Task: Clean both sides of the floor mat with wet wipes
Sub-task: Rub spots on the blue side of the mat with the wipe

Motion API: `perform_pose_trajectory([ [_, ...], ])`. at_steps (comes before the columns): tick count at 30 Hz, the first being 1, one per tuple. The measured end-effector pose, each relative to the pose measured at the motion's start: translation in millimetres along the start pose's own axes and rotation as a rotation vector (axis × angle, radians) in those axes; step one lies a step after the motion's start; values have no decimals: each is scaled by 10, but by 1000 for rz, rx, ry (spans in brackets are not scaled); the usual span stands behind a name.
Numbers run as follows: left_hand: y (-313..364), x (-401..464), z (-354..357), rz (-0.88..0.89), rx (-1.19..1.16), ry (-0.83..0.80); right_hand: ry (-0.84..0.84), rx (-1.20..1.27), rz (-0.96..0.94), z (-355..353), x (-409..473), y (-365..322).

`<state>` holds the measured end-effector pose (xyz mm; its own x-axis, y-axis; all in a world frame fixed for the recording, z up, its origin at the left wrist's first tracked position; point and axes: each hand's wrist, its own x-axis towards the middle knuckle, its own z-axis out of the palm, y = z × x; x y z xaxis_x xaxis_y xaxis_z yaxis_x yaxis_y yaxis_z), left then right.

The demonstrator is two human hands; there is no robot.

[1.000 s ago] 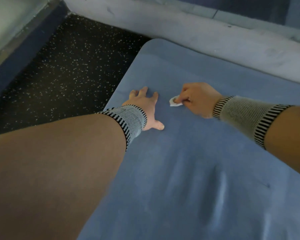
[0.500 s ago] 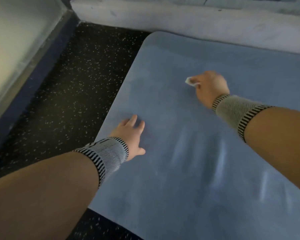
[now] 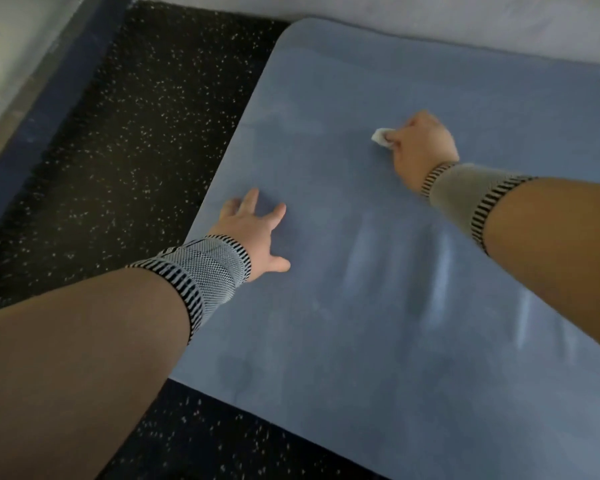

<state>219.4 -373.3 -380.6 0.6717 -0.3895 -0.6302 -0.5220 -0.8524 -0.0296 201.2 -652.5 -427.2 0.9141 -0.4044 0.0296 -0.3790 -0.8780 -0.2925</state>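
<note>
- No text, label, brand, number or sign can be read anywhere in the head view
- The floor mat (image 3: 378, 306) shows a plain blue face — no print or logo on it
- The striped wrist bands (image 3: 201, 271) carry only a knit pattern — no legible lettering
- The wet wipe (image 3: 381, 137) is too small and blurred to show any marking

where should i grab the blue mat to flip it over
Probably the rounded near-left corner of the blue mat. It lies flat on the speckled floor with that edge exposed, so slide fingers under from the left. The left hand is nearest.
</note>
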Motion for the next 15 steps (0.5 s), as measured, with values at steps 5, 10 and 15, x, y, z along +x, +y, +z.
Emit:
perform_pose_trajectory([
  [5,-39,25,24,-1,-32,-21,-266,125,-349,45,-884,-493],
  [10,-89,28,63,17,-48,6,-139,4,-341,-113,-260,-391],
  [15,-89,-1,69,15,-52,5,-105,-70,10,-59,-7,-381],
])
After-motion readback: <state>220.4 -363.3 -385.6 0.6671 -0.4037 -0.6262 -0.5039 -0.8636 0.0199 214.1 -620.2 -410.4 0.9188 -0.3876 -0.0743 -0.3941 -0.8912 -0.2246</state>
